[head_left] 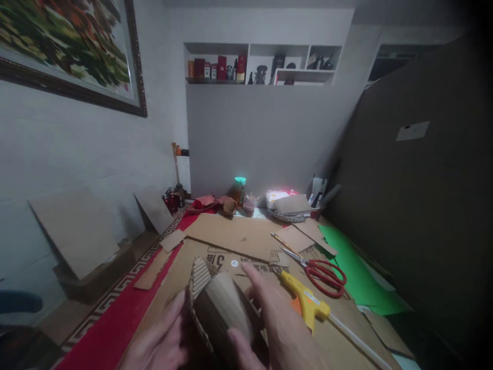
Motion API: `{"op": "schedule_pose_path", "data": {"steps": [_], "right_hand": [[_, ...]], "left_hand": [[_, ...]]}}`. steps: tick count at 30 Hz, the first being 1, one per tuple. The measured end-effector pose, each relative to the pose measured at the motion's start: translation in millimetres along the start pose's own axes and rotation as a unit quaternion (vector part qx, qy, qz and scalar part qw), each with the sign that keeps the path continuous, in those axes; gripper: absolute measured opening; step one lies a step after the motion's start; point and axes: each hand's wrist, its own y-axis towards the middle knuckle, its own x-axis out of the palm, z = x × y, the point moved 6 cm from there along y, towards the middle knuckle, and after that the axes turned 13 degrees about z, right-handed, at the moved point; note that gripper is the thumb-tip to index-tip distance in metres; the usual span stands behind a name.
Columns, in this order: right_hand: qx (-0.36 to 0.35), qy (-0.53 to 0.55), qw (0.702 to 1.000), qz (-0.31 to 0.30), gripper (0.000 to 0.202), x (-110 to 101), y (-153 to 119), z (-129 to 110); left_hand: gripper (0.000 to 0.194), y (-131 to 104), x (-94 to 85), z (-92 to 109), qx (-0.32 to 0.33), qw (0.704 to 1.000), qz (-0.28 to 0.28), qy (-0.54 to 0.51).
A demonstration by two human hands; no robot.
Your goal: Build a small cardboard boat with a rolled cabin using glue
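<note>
In the head view, two hands meet low at the bench edge around one rounded cardboard form [221, 313], a curved shell of smooth brown board with a ribbed, corrugated edge showing at its far end. The left hand [162, 341] lies against its left side, fingers spread and loosely curled on the board. The right hand [275, 324] wraps over the right side, thumb pressed on the curved face and the forefinger stretched out straight past the top; it holds the form rather than clenching it.

Just right of the right hand lies one yellow glue gun [306, 303], smooth plastic, with a pale stick trailing from its back. Beyond the gun sits one pair of scissors [321, 275], red loop handles and thin metal blades. Farther right, one flat green sheet [356, 272] lies on the bench.

Ahead of both hands several flat cardboard sheets [234, 236] overlap, matt brown, one printed with dark characters. Left of the left hand runs one red cloth [111, 329] with a pale key-pattern border. Well beyond the hands stands one jar with a teal lid [239, 189], near a ribbed cardboard piece [292, 204].
</note>
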Motion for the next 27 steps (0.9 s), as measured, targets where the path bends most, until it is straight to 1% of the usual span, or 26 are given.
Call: {"op": "schedule_pose_path", "data": {"steps": [2, 4, 6, 7, 9, 12, 13, 16, 19, 21, 23, 25, 26, 27], "right_hand": [[-0.004, 0.004, 1.0, 0.0, 0.07, 5, 3, -1], [-0.001, 0.003, 1.0, -0.004, 0.072, 9, 7, 0], [0.0, 0.001, 1.0, -0.008, 0.073, 11, 12, 2], [-0.003, -0.003, 1.0, -0.009, 0.074, 13, 15, 3], [-0.014, -0.015, 1.0, -0.013, 0.075, 17, 20, 4], [-0.044, -0.057, 0.997, -0.018, 0.078, 26, 26, 4], [-0.055, -0.076, 0.995, -0.017, 0.079, 30, 28, 3], [-0.081, -0.127, 0.989, -0.01, 0.081, 40, 32, 2], [-0.088, -0.133, 0.987, -0.023, 0.077, 50, 35, 1], [-0.079, -0.126, 0.988, -0.041, 0.075, 53, 37, 3], [-0.074, -0.123, 0.987, -0.068, 0.076, 51, 40, 4], [-0.096, -0.127, 0.984, -0.086, 0.075, 44, 42, 6], [-0.12, -0.126, 0.981, -0.084, 0.072, 37, 43, 5], [-0.143, -0.128, 0.979, -0.064, 0.069, 27, 43, 6]], "left_hand": [[0.028, 4, -15.2, 13, 0.029, 0.997, 0.068, 0.03], [0.026, 9, -28.9, 29, 0.074, 0.984, 0.136, 0.089], [0.03, 13, -34.8, 45, 0.119, 0.963, 0.181, 0.158], [0.032, 16, -34.0, 52, 0.135, 0.954, 0.188, 0.192], [0.035, 24, -27.0, 61, 0.145, 0.941, 0.173, 0.251], [0.038, 42, -17.9, 70, 0.149, 0.923, 0.139, 0.328], [0.039, 48, -18.2, 72, 0.156, 0.913, 0.14, 0.349], [0.042, 68, -26.5, 81, 0.186, 0.889, 0.161, 0.385], [0.045, 84, -35.6, 86, 0.2, 0.881, 0.172, 0.393], [0.045, 92, -38.9, 89, 0.205, 0.876, 0.179, 0.399], [0.043, 99, -39.8, 93, 0.203, 0.873, 0.178, 0.407], [0.04, 105, -39.8, 97, 0.195, 0.871, 0.17, 0.417], [0.038, 108, -40.1, 98, 0.19, 0.87, 0.167, 0.423], [0.035, 111, -40.7, 100, 0.186, 0.868, 0.166, 0.429]]}}
